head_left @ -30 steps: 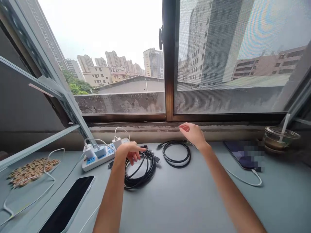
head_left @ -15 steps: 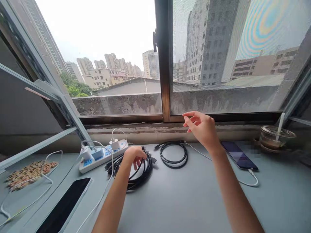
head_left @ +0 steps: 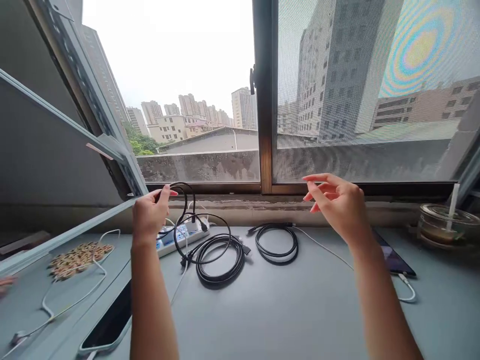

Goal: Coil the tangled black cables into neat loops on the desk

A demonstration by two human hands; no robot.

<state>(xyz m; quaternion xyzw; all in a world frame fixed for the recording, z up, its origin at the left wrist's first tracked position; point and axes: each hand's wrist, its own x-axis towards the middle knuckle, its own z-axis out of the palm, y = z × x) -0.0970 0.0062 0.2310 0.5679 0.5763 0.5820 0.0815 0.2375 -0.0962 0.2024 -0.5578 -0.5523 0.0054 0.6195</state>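
1. Gripping blk cable (head_left: pixel 202 215) w/ L hand (head_left: pixel 152 212), thumb & fingers clamped on it, up in the air.
2. Dangling in loose loops just R of & below L hand, partly in front of power strip (head_left: pixel 193 236); can't tell if lowest loop touches anything.
3. Holding R hand (head_left: pixel 333 197) up, fingers half-curled & apart, forefinger tip v. close to thumb tip; can't tell if those two touch.
4. Below & R of L hand, flat on desk (head_left: pixel 292 310): big blk coil (head_left: pixel 215 281), crossed in view by held loop.
5. Btwn both hands, lower down: small blk coil (head_left: pixel 277 259), nr big one, not touching.
6. Below L hand: phone (head_left: pixel 112 320), partly hidden by L forearm.
7. Well L of L hand: wood-slice mat (head_left: pixel 77 260) w/ wht cord (head_left: pixel 105 272) over it.
8. Just R of R wrist: 2nd phone (head_left: pixel 393 260), partly covered, cord plugged in. Farther R: lidded cup (head_left: pixel 438 227) w/ straw.
9. Btwn hands, farther back: dark window post (head_left: pixel 265 125).
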